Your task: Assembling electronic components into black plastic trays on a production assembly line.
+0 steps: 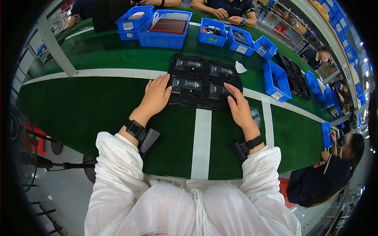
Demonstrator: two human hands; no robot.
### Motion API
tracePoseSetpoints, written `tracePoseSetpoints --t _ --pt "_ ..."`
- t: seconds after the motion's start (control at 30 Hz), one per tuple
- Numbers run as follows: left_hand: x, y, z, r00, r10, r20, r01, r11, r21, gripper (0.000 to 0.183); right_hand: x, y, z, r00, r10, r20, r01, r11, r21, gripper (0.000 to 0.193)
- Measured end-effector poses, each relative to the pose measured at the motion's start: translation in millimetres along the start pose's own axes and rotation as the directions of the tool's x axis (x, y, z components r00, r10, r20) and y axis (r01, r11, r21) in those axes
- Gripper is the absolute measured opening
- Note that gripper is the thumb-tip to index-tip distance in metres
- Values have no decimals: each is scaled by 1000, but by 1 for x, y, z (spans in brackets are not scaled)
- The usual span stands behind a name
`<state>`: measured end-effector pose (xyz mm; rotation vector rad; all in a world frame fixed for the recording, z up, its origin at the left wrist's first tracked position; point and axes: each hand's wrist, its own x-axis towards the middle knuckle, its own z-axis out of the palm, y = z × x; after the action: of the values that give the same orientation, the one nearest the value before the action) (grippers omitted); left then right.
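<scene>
Closest to you, your white sleeves (118, 165) came up from the lower edge, each wrist carrying a black strap with a small dark device. Your left hand (156, 95) lay open and flat, fingers together, its fingertips resting on the near left edge of the black tray (204, 80); it gripped nothing. Your right hand (237, 105) was likewise open, fingers stretched forward, with the fingertips on the tray's near right corner and no grasp closed on it.

The tray sat on the green table (78, 106), straddling the white line (202, 141) that ran toward you, and it held several flat black parts with pale labels in shallow pockets. It looked like thin moulded plastic: light, a little flexible, likely to bow if lifted from one corner, and apt to let the loose parts slide if tipped. You would have done best to take it by two opposite edges and keep it level.

Beyond it stood a row of blue bins (163, 27), one large with a brown flat item inside, others small. To the right, a second stack of black trays (295, 78) lay near another blue bin. Other people sat across the table and at your right.
</scene>
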<state>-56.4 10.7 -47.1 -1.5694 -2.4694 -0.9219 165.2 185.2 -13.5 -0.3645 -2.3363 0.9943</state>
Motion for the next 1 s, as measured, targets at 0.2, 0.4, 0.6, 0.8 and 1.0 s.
tracePoseSetpoints --t 0.2,0.4,0.6,0.8,1.0 --pt "0 1 -1 1000 1 -7 -1 1000 7 42 3 -2 6 997 -26 74 53 916 -397 43" --pt "-2 1 -1 1000 0 3 0 1000 -1 41 1 -7 10 991 -1 137 76 838 -540 45" --pt "0 4 -5 1000 -2 1 2 1000 3 40 3 -7 9 989 0 148 78 850 -520 45" --pt "-2 1 -1 1000 24 -8 -24 1000 3 41 0 -5 10 990 -18 137 86 857 -509 44" --pt "0 -1 1 1000 19 -18 -19 1000 -3 41 2 -8 9 989 15 146 68 836 -545 42"
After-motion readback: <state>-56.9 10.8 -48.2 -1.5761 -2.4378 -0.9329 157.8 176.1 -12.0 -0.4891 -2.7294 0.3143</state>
